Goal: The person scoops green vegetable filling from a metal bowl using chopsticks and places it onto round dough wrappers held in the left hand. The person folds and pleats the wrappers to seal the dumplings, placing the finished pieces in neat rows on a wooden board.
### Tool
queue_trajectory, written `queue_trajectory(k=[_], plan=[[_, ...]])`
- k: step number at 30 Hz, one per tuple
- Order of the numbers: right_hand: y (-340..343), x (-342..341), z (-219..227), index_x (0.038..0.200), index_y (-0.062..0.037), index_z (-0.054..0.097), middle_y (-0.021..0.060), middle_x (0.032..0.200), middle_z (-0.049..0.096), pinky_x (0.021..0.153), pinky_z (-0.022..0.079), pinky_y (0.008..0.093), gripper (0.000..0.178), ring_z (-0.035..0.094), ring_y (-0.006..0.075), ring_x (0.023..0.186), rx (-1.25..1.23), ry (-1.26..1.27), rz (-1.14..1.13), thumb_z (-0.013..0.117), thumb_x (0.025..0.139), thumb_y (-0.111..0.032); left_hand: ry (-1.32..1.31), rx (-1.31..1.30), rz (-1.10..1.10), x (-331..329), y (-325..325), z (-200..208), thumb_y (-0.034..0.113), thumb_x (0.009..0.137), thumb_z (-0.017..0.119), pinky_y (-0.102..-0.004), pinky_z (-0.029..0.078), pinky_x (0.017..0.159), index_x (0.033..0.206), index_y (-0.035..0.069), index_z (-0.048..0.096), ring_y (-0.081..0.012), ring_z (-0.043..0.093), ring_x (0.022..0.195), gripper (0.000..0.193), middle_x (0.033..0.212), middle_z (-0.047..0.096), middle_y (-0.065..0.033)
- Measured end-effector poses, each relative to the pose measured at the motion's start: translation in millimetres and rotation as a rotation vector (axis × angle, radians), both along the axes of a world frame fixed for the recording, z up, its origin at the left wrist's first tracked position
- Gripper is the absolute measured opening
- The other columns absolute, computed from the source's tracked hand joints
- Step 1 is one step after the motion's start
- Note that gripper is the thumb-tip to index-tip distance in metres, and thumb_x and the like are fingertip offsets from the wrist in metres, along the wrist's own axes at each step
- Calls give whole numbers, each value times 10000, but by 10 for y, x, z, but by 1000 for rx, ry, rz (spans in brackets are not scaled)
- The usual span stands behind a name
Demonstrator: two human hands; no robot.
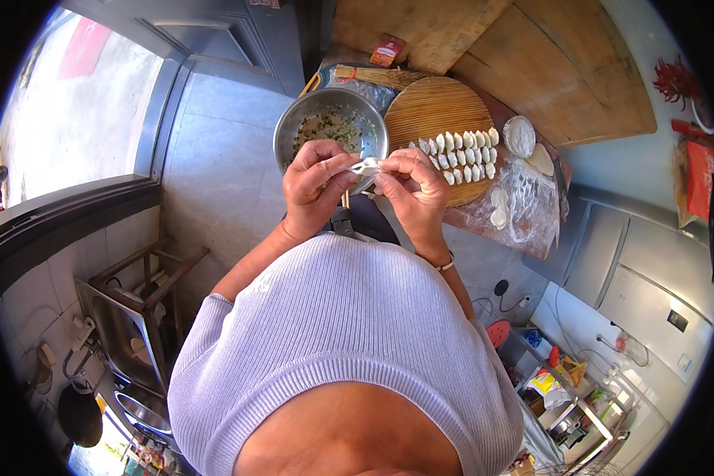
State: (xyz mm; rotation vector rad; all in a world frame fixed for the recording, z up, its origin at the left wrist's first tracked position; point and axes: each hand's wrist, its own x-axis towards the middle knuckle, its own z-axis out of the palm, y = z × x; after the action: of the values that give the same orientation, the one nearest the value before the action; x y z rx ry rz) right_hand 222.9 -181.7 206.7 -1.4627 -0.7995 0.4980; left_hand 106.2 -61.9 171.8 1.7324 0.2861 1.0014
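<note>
Between my two hands is a white dumpling [366, 166], its dough partly folded. My left hand [316, 181] pinches its left end with thumb and fingertips. The right end is pinched by my right hand [414, 190], which has a bracelet at the wrist. Just beyond and below them stands a metal bowl [281, 135] with a greenish chopped filling [325, 125]. To the right, a round slatted tray [420, 99] bears rows of shaped dumplings [466, 155]. Several flat dough wrappers [499, 208] lie on the floured tabletop [531, 208].
A round white-dusted dish [520, 136] sits right of the tray beside a dough piece [540, 160]. Large wooden boards [547, 63] lean behind the table, near a small red packet [386, 51]. A metal-framed stand [135, 301] is at left, a cluttered shelf [571, 389] at lower right.
</note>
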Motion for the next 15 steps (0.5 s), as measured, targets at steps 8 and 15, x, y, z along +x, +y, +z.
queue_trajectory(k=[8, 15], plan=[[43, 32, -139, 895, 1, 639, 44, 889, 587, 625, 476, 195, 158, 570, 92, 764, 3, -56, -33, 724, 763, 23, 6, -191, -12, 9, 48, 21, -108, 664, 736, -251, 519, 636, 897, -10, 668, -172, 630, 771, 261, 874, 647, -101], [91, 27, -235, 890, 2, 640, 46, 888, 587, 604, 467, 191, 145, 564, 84, 748, 14, -65, -53, 720, 770, 12, -9, -308, -67, 55, 90, 12, -149, 756, 641, -249, 566, 592, 895, -31, 641, -160, 641, 739, 182, 883, 610, -120]])
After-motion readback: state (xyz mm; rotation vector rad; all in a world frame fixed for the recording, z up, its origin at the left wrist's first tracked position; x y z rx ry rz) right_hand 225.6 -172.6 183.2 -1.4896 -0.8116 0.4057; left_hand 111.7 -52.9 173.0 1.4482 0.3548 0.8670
